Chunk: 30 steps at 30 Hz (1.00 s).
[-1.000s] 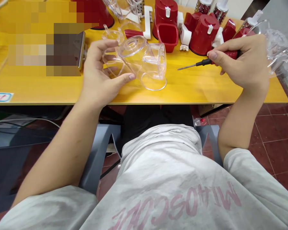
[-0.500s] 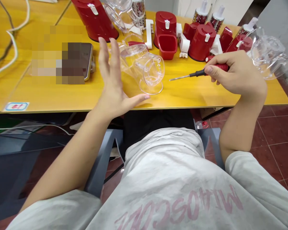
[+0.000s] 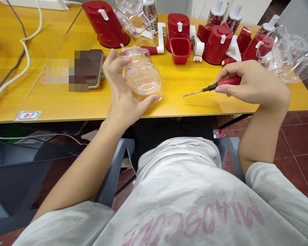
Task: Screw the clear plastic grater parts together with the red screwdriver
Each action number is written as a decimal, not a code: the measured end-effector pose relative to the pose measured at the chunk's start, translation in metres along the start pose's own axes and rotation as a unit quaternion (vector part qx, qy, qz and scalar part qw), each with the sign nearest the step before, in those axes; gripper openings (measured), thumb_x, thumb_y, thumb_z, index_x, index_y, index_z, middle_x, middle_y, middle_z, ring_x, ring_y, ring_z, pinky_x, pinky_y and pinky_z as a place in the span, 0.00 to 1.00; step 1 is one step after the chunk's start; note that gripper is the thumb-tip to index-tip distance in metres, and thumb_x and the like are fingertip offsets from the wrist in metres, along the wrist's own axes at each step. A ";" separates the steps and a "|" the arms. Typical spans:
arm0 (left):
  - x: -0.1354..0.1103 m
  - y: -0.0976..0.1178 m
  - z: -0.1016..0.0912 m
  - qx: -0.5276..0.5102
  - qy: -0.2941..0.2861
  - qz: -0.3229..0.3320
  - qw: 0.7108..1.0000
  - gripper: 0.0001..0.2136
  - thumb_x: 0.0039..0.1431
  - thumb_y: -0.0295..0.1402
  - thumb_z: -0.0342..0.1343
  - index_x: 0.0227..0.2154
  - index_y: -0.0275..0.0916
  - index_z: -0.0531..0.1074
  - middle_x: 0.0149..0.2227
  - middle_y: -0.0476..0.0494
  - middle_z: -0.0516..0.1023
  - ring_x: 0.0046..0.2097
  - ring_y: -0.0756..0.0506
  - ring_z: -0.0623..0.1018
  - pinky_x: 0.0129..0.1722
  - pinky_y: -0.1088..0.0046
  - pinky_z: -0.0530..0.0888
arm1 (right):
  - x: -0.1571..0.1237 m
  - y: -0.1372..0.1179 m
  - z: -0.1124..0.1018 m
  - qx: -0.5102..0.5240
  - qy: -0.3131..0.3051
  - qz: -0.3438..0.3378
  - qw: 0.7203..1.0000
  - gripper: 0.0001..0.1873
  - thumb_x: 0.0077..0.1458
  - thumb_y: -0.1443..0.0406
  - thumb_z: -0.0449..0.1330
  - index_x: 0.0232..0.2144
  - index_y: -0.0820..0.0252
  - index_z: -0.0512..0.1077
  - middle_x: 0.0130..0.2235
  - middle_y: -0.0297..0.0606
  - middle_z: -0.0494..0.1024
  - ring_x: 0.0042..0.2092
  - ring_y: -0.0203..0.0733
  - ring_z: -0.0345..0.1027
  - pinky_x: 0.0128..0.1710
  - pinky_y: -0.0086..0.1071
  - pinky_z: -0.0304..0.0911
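Note:
My left hand [image 3: 123,92] is wrapped round a clear plastic housing [image 3: 142,75], thumb under its round rim and fingers over its far side, just above the yellow table [image 3: 92,102]. My right hand [image 3: 251,83] is closed on a screwdriver [image 3: 213,87] with a red handle. Its thin metal shaft points left, tip about a hand's width right of the housing and a little above the table.
Several red plastic bases [image 3: 106,24] and a red open box part [image 3: 179,49] stand along the back. Clear housings [image 3: 287,56] lie at the far right, white parts [image 3: 198,48] between. A phone [image 3: 91,68] lies left of my left hand; cables [image 3: 23,54] run at far left.
My left hand opened and let go of the clear housing half a second ago, then closed on it again with its round opening turned toward me. The screwdriver hand shifted slightly.

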<state>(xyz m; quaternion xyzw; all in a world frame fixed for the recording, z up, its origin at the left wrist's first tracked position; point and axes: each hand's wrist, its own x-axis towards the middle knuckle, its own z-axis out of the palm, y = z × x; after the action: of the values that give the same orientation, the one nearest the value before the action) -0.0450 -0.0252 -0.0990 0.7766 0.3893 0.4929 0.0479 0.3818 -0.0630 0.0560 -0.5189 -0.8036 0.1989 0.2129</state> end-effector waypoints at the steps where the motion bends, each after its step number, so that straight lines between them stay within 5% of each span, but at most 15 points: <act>1: 0.000 0.001 0.001 0.002 0.019 0.007 1.000 0.47 0.74 0.54 0.79 0.84 0.69 0.55 0.86 0.37 0.61 0.96 0.24 0.57 0.92 0.20 0.68 | 0.000 -0.001 0.001 0.006 0.001 -0.002 1.000 0.16 0.74 0.47 0.83 0.40 0.44 0.87 0.41 0.43 0.93 0.42 0.61 0.86 0.46 0.55 0.77; 5: -0.001 0.000 0.005 0.013 0.032 0.003 0.999 0.43 0.76 0.54 0.75 0.83 0.67 0.57 0.84 0.36 0.64 0.94 0.27 0.61 0.85 0.25 0.80 | 0.000 -0.013 0.006 0.023 -0.026 0.019 0.999 0.25 0.81 0.42 0.80 0.37 0.47 0.82 0.35 0.41 0.91 0.34 0.56 0.84 0.40 0.50 0.71; 9: -0.001 0.000 0.005 0.026 0.039 0.005 0.999 0.47 0.74 0.55 0.77 0.86 0.67 0.56 0.86 0.38 0.64 0.95 0.27 0.58 0.92 0.26 0.72 | 0.004 -0.024 0.018 0.004 -0.033 0.009 0.999 0.22 0.83 0.50 0.77 0.36 0.48 0.80 0.31 0.36 0.90 0.30 0.50 0.79 0.38 0.46 0.66; 14: 0.001 0.005 -0.001 0.052 0.028 0.032 0.998 0.61 0.71 0.61 0.80 0.94 0.67 0.46 0.96 0.44 0.50 0.96 0.23 0.54 0.96 0.23 0.59 | 0.012 -0.034 0.039 0.005 0.009 -0.030 0.999 0.16 0.83 0.49 0.75 0.42 0.48 0.83 0.31 0.34 0.87 0.34 0.51 0.79 0.40 0.44 0.65; 17: 0.004 0.003 -0.005 0.037 0.009 0.028 0.999 0.57 0.73 0.68 0.78 0.93 0.69 0.54 0.96 0.47 0.48 0.98 0.24 0.47 0.98 0.24 0.50 | 0.016 -0.037 0.048 -0.006 0.021 -0.055 0.998 0.17 0.82 0.48 0.75 0.42 0.49 0.84 0.34 0.36 0.87 0.39 0.54 0.81 0.42 0.45 0.66; 20: 0.005 0.001 -0.006 0.020 -0.013 0.014 1.000 0.55 0.69 0.68 0.81 0.90 0.70 0.60 0.93 0.42 0.55 0.96 0.23 0.55 0.97 0.23 0.57 | 0.020 -0.035 0.052 -0.013 0.020 -0.061 0.998 0.17 0.82 0.48 0.75 0.42 0.48 0.86 0.35 0.37 0.87 0.41 0.56 0.82 0.44 0.45 0.67; 26: 0.003 0.013 -0.001 0.048 0.044 -0.016 0.998 0.46 0.75 0.64 0.77 0.89 0.70 0.66 0.84 0.39 0.67 0.90 0.23 0.67 0.94 0.26 0.66 | 0.022 -0.025 0.050 -0.015 0.031 -0.067 0.997 0.18 0.83 0.46 0.73 0.44 0.49 0.90 0.39 0.41 0.90 0.40 0.56 0.81 0.44 0.47 0.68; 30: 0.001 0.017 -0.004 0.070 0.065 -0.028 0.995 0.53 0.68 0.64 0.81 0.89 0.67 0.62 0.82 0.36 0.68 0.86 0.21 0.70 0.89 0.20 0.70 | 0.022 -0.022 0.049 -0.023 0.034 -0.066 0.997 0.22 0.84 0.42 0.70 0.46 0.48 0.91 0.39 0.41 0.90 0.39 0.55 0.78 0.43 0.47 0.68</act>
<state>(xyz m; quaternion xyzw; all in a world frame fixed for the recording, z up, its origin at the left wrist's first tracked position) -0.0381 -0.0374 -0.0882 0.7332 0.4469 0.5122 -0.0185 0.3297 -0.0561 0.0302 -0.4762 -0.8327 0.1483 0.2407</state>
